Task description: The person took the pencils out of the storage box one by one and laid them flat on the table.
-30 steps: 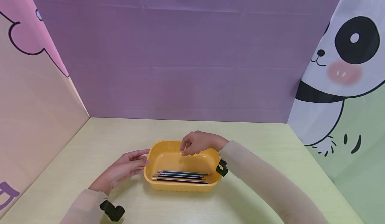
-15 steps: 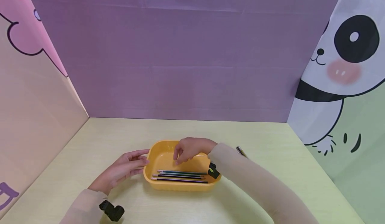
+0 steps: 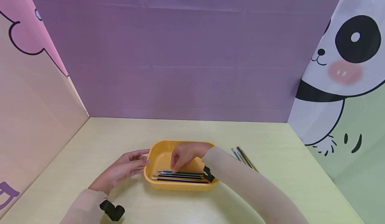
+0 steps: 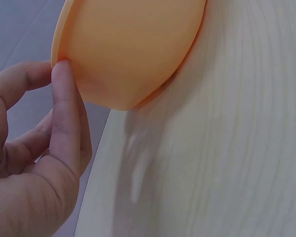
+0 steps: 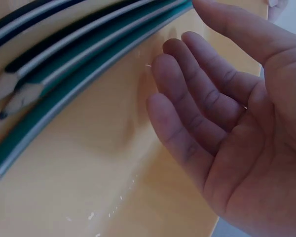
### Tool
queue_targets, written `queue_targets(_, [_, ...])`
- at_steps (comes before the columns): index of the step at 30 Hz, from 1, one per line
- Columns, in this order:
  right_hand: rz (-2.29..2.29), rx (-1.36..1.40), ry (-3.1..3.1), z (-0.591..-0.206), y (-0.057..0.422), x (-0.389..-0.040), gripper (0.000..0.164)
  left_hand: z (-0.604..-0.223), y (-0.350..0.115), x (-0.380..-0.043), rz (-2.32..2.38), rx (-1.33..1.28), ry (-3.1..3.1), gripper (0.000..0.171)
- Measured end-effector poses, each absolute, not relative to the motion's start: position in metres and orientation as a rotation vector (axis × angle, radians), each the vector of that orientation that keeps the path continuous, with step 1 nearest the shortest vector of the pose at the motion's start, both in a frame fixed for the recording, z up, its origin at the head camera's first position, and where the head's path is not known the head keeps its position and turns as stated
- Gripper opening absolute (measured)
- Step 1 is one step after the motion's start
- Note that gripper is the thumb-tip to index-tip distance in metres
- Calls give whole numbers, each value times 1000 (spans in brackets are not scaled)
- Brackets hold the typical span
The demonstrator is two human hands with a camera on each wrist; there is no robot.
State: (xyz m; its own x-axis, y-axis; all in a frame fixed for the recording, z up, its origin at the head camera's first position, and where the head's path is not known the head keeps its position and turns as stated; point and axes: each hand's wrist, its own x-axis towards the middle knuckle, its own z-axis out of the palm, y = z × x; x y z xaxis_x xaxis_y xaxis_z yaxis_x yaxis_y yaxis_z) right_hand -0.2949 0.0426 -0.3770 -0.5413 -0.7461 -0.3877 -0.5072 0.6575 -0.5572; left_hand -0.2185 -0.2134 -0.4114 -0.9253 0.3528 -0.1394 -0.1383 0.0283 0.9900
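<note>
A yellow plastic tray (image 3: 180, 186) stands on the table, with several pencils (image 3: 180, 180) lying along its near side, their eraser ends to the left. Their shafts are dark, green and striped. My left hand (image 3: 126, 167) holds the tray's left rim, the thumb at the edge and a finger against the outer wall, as the left wrist view shows. My right hand (image 3: 187, 153) is inside the tray, over the pencils. Its thumb tip is right at the rearmost green pencil (image 5: 89, 81) while the other fingers (image 5: 172, 118) curve loosely apart from it.
More pencils (image 3: 245, 157) lie on the table (image 3: 120, 130) to the right of the tray, partly hidden by the right sleeve (image 3: 246, 184). A purple backdrop (image 3: 192, 67) rises at the back, with printed panels at both sides.
My right hand has moved left and down toward the pencils in the tray. The pencils on the table to the right have come out from behind the sleeve. The left hand stays put.
</note>
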Motion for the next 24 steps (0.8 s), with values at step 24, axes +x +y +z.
queue_targets(24, [-526, -898, 2201, -384, 35, -289, 16, -411, -212, -218, 1952, 203, 1977, 68])
